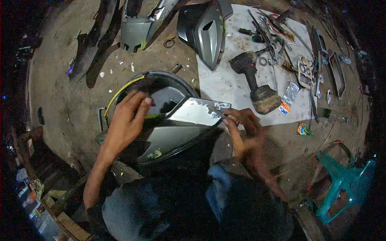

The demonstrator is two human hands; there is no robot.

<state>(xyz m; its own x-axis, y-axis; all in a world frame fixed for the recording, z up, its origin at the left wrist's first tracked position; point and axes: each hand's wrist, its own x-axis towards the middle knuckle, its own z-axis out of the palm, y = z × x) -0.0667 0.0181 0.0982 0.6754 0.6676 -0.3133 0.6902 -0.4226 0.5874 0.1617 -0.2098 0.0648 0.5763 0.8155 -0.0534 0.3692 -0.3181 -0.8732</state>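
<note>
In the head view, the left hand (pixel 128 117) lies over the upper edge of a grey plastic fairing panel (pixel 177 134) held above the person's lap, its fingers (pixel 140 105) curled down together onto the panel's dark top. The right hand (pixel 246 127) meets the panel's pointed right end, fingers pinched together on that tip; whether something small sits between them cannot be told. The panel looks light and fairly stiff but thin, glossy enough to slip and likely to crack or scratch at its narrow point, so it seems best gripped along the thicker edges with both hands. On the dirt floor beyond lie another grey panel (pixel 205 34), a cordless drill (pixel 255 80) on a white sheet (pixel 225 86) amid scattered hand tools, and a green plastic stool (pixel 341 180) at right.
</note>
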